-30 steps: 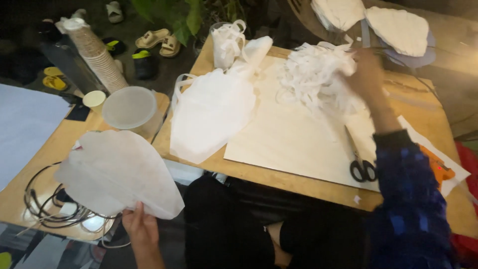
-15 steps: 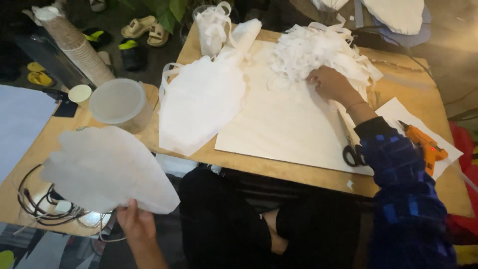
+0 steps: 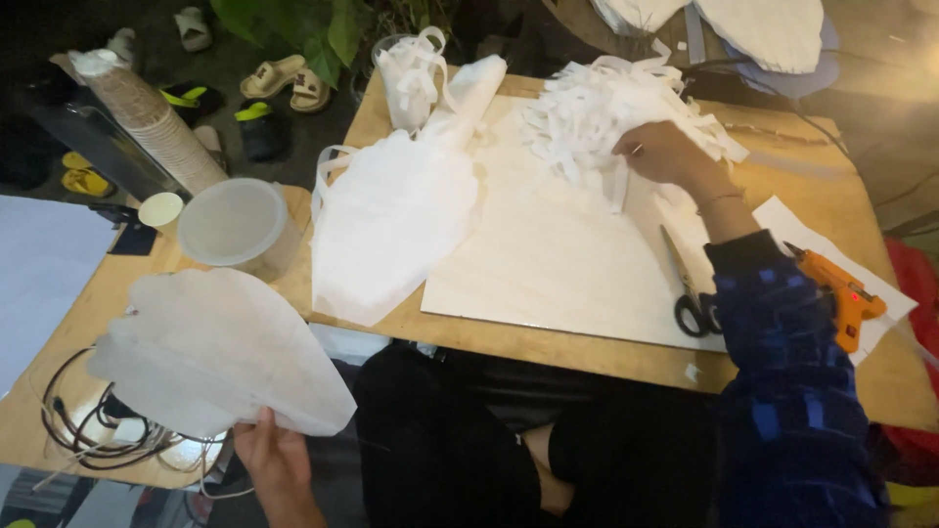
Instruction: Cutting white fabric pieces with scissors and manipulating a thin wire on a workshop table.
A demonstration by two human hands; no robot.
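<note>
Currently: left hand (image 3: 277, 458) pinches white teardrop fabric panel (image 3: 210, 352) at its lower edge, off desk's left-front corner | right hand (image 3: 663, 154) fingers curled into white strip pile (image 3: 597, 112), desk's far edge | tip: tease one strip free, keep panel flat.

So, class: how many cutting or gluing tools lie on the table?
2: black-handled scissors beside the right forearm, and an orange glue gun on paper at the right edge. Others may hide under the strips.

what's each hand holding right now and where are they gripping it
The left hand grips a white fabric piece by its lower edge. The right hand pinches into the pile of white strips; which strip cannot be told.
</note>
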